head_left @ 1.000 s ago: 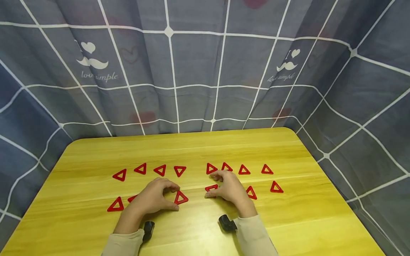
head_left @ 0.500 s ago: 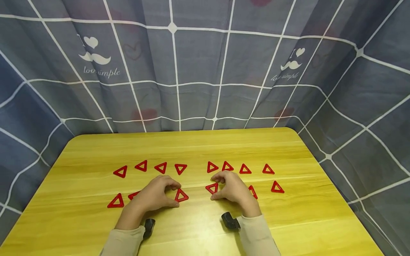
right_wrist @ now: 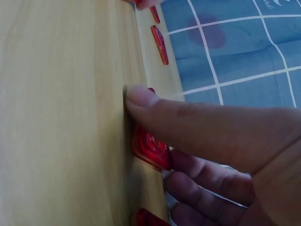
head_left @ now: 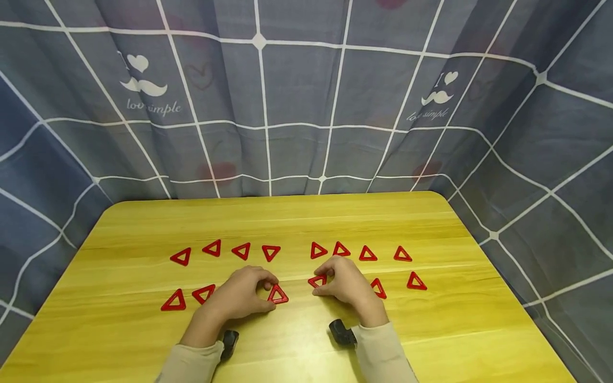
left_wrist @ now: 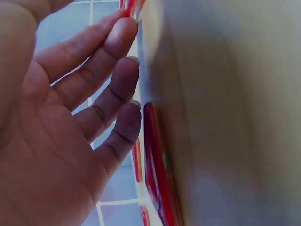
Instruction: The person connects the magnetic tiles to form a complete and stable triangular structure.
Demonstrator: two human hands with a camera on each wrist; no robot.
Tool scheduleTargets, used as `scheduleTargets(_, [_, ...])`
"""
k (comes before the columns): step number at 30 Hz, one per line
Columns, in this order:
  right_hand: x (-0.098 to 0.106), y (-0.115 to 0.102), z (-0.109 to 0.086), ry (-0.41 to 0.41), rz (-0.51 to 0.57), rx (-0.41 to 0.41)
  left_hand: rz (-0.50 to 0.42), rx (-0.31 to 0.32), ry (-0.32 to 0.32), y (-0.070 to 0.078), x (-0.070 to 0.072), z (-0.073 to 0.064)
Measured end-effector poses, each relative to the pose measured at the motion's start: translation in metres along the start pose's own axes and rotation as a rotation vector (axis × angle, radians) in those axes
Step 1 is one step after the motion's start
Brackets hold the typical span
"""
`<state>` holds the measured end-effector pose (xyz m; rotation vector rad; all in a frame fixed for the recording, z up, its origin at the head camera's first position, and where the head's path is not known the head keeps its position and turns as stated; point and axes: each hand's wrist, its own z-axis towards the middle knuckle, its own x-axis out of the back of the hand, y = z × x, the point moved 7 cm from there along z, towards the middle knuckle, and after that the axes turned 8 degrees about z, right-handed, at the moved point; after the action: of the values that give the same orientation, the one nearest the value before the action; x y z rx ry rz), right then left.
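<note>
My left hand (head_left: 239,295) pinches a hollow red plastic triangle (head_left: 283,295) between thumb and index finger, low over the yellow table. In the left wrist view, a blurred bit of red shows at the upper fingertips, and another red triangle (left_wrist: 154,165) lies beside the little finger. To the right, my right hand (head_left: 346,282) grips a second triangle (head_left: 316,278) by its edges. The right wrist view shows the thumb across this triangle (right_wrist: 153,149), with the other fingers curled behind. A gap of bare wood separates the two held triangles.
Several more red triangles lie in a back row (head_left: 241,251) and at both sides in front, such as one at far left (head_left: 173,307) and one at far right (head_left: 416,287). A grey checked curtain (head_left: 297,106) hangs behind the table (head_left: 287,346).
My left hand has moved slightly right, bringing its triangle closer to the other one and uncovering a triangle on its left. The right hand has drawn its fingers in around its triangle.
</note>
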<state>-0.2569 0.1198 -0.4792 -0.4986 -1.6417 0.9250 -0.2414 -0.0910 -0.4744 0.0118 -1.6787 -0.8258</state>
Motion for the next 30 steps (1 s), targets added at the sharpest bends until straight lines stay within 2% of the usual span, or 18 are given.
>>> scheduleTargets(9, [-0.003, 0.0, 0.0, -0.017, -0.006, 0.014, -0.016, 0.014, -0.032, 0.01, -0.012, 0.004])
scheduleTargets(30, [-0.001, -0.006, 0.001, -0.022, 0.04, 0.055, -0.009, 0.035, -0.021, 0.015, -0.013, 0.004])
